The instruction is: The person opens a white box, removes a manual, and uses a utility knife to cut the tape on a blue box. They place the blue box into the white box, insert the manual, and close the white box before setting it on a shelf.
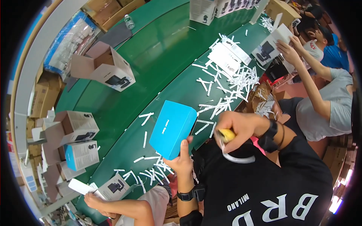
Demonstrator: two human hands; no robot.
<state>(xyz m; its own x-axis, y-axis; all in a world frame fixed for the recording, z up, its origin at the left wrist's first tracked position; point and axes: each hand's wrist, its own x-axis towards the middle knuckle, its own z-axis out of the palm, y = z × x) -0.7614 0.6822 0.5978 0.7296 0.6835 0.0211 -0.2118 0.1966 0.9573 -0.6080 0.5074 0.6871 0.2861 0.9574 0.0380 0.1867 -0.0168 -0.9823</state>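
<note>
A bright blue box is held up over the green bench, tilted, its broad face showing. My left hand grips it by its lower end, with the thumb along its side. My right hand, just right of the box and apart from it, is closed round a small yellow object whose kind I cannot make out. A curved white strip hangs below those fingers. Several loose white paper strips lie on the bench around the box.
Open printed cartons stand on the green bench at left. White sheets lie amid a strip pile farther along. A co-worker at right holds a carton; another at lower left handles a carton. A clear bottle stands behind.
</note>
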